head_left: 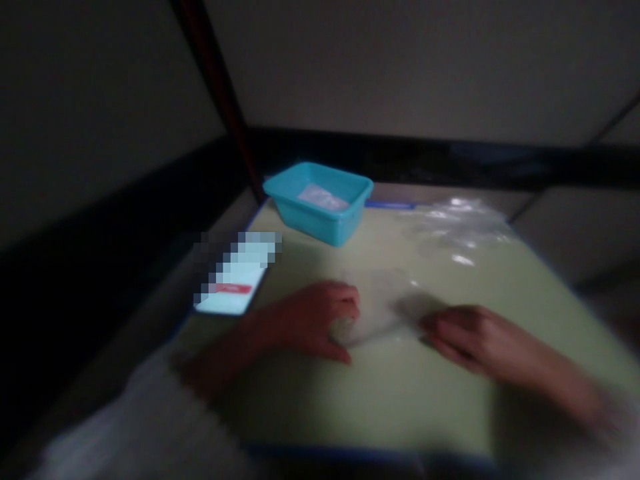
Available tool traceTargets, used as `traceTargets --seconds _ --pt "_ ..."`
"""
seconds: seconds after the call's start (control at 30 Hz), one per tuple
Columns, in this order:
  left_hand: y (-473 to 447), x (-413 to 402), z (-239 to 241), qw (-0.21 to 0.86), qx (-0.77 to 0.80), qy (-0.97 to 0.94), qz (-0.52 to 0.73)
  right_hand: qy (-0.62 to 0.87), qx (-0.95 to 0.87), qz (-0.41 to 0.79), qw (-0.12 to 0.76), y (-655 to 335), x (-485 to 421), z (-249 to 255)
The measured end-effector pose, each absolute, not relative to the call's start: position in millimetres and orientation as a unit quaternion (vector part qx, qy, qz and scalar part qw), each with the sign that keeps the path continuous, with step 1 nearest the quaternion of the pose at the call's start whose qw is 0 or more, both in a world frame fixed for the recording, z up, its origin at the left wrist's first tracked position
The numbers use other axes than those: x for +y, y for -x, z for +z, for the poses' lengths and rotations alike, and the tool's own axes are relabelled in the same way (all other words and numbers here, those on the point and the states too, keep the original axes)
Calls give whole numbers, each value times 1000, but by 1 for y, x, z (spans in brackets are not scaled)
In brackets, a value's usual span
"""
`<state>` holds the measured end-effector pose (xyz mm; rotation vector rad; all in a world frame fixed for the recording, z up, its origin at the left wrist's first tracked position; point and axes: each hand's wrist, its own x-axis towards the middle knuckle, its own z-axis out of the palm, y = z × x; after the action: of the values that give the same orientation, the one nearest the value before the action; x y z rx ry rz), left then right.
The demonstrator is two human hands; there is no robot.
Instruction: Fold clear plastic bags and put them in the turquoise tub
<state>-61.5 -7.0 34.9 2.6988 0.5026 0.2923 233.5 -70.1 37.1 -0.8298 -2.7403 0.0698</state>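
My left hand is at the left edge of a clear plastic bag lying flat on the table. Its fingers curl inward with the thumb below, and a small pale greenish patch shows between them, too blurred to name. Right of the bag, my right hand is closed, its fingertips pressed together low over the table. Whatever those fingertips hold, if anything, is hidden by blur and shadow.
A turquoise plastic basket with a clear packet inside stands at the back. Several crumpled clear plastic bags lie back right. A lit phone rests at the left edge of the pale green table. Walls rise behind.
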Motion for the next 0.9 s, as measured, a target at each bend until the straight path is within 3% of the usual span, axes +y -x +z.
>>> traceTargets --seconds 0.3,0.53,0.77,0.9 --pt "61 -7 34 264 186 -938 126 289 -930 122 193 -225 -58 44" --pt "64 0 24 252 197 -938 136 404 -844 233 265 -222 -54 36" --pt "59 2 20 242 225 -928 173 456 -800 213 326 -220 -50 32" --pt "59 0 23 290 253 -904 185 467 -786 210 346 -222 -51 32"
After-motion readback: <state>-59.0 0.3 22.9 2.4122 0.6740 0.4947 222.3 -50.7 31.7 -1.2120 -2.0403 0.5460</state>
